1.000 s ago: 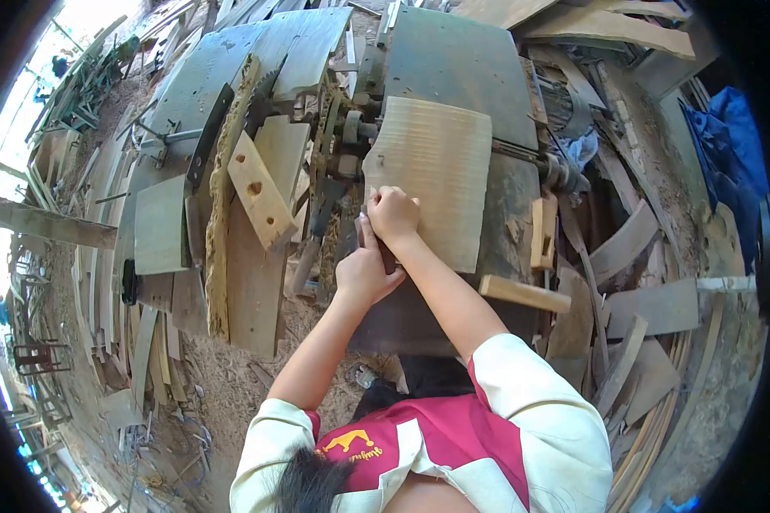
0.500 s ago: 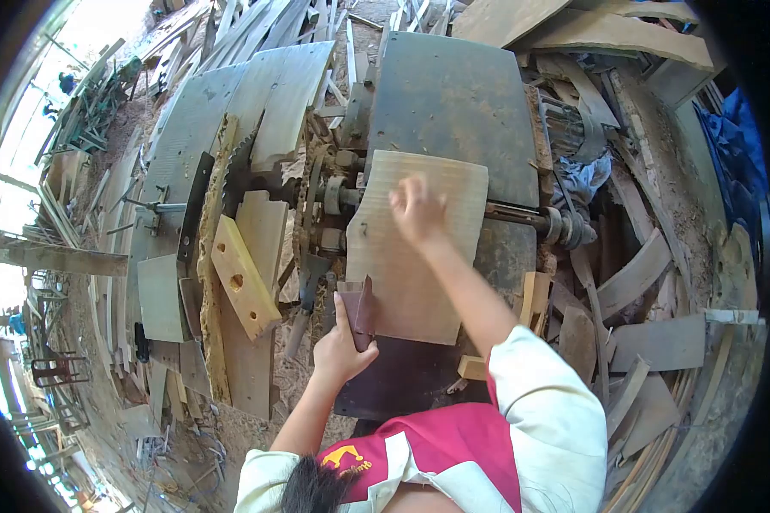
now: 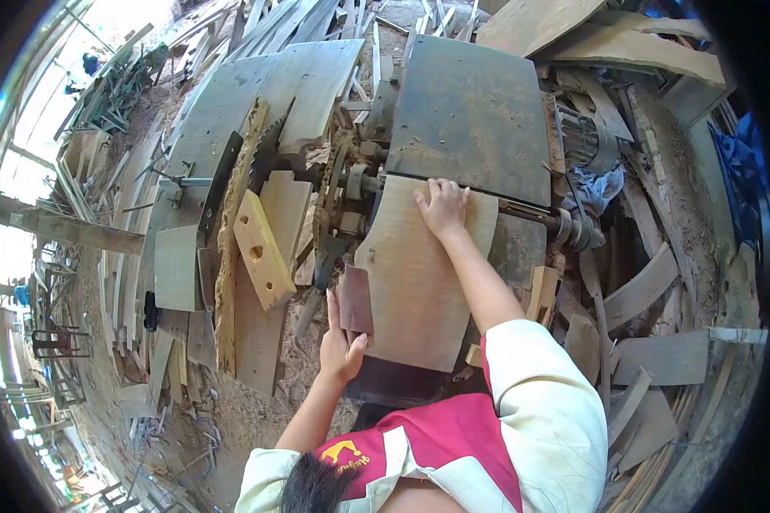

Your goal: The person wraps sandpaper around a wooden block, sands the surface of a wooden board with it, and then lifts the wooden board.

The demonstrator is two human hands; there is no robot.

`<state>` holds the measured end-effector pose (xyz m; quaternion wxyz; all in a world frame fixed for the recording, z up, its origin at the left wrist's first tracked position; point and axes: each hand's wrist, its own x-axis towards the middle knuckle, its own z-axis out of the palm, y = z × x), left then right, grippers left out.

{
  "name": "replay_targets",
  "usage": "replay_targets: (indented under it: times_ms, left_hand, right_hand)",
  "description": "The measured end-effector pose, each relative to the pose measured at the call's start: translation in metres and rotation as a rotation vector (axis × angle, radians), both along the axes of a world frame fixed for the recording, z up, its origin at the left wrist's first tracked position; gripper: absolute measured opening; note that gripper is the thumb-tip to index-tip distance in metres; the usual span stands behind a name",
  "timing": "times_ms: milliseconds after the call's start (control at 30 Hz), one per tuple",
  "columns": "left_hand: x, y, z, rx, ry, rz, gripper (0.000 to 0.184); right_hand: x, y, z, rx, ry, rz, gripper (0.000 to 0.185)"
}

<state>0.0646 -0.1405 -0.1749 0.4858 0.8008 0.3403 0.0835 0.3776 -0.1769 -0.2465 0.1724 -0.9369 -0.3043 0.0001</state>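
A wide, flat wooden board [image 3: 419, 282] with a wavy left edge lies on the machine table in front of me. My right hand [image 3: 444, 209] rests on its far end, fingers stretched out near the edge. At the board's near left side, my left hand [image 3: 342, 349] grips a reddish-brown piece of sandpaper [image 3: 357, 299], thumb on the near side and index finger along its left. Whether the sandpaper is wrapped round a block, I cannot tell.
Beyond the board is a metal machine table [image 3: 470, 111] with a shaft and pulleys [image 3: 577, 229] at its right. Left of it, a toothed saw blade [image 3: 265, 141] stands by a yellowish block with holes [image 3: 261, 252]. A motor [image 3: 586, 137] and wood offcuts [image 3: 642, 282] lie right.
My right hand has gone from a blurred motion over the board to resting at its far end. The board sits nearer to me, and the sandpaper is turned with its broad face showing.
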Motion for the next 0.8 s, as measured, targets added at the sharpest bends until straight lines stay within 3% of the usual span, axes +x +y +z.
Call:
replay_targets:
  times_ms: [200, 300, 333, 400, 467, 533, 600, 733, 800]
  left_hand:
    - [-0.012, -0.016, 0.004, 0.162, 0.134, -0.056, 0.100]
    - [-0.019, -0.023, 0.004, 0.449, 0.184, -0.169, 0.106]
    - [-0.022, -0.026, 0.002, 0.451, 0.177, -0.172, 0.106]
    - [-0.028, -0.036, -0.001, 0.490, 0.361, -0.251, 0.109]
    - [-0.038, -0.045, -0.008, 0.525, 0.368, -0.287, 0.110]
    - [-0.053, -0.061, -0.014, 0.547, 0.330, -0.294, 0.112]
    - [-0.072, -0.079, -0.016, 0.520, 0.362, -0.313, 0.113]
    - [-0.108, -0.104, -0.011, 0.531, 0.355, -0.425, 0.113]
    - [-0.116, -0.108, -0.015, 0.584, 0.323, -0.457, 0.114]
  right_hand:
    - [-0.078, -0.034, 0.003, 0.024, 0.000, -0.008, 0.047]
    - [-0.106, -0.047, 0.002, 0.187, -0.022, 0.049, 0.043]
    - [-0.116, -0.050, 0.006, 0.187, -0.029, 0.045, 0.043]
    - [-0.143, -0.052, 0.015, 0.443, 0.068, 0.074, 0.040]
    - [-0.185, -0.055, 0.036, 0.444, -0.004, 0.038, 0.036]
    - [-0.230, -0.061, 0.050, 0.435, 0.269, -0.020, 0.030]
    - [-0.262, -0.071, 0.041, 0.405, 0.287, 0.007, 0.026]
    - [-0.306, -0.100, 0.037, 0.413, 0.044, -0.056, 0.022]
    - [-0.321, -0.113, 0.040, 0.296, -0.053, -0.058, 0.021]
